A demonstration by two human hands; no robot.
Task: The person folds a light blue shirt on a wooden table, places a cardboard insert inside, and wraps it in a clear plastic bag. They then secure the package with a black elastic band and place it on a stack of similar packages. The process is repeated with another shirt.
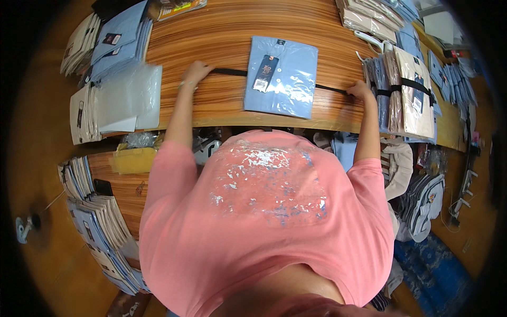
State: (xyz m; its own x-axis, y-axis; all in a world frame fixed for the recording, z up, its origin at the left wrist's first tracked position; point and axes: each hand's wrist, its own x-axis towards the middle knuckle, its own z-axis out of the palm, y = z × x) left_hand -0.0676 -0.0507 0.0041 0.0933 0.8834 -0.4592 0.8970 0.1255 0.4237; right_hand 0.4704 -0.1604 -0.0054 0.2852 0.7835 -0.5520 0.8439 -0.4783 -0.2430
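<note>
A folded light-blue shirt (296, 68) in a clear plastic bag lies flat on the wooden table in front of me. A dark tag (265, 71) hangs on its front. From beneath it a black strap (229, 72) runs out to both sides; the part under the shirt is hidden. My left hand (196, 73) pinches the strap's left end. At the other end, my right hand (360, 91) is closed on the strap, beside a bundle of bagged shirts (411, 90) bound with similar black straps.
More bagged blue shirts (120, 39) and beige shirts (82, 45) are piled at the far left. Near them lie clear plastic sleeves (129, 95). Beige packs (367, 18) and a white-handled tool (368, 38) sit at the far right. A side shelf on the left holds stacked shirts (103, 227).
</note>
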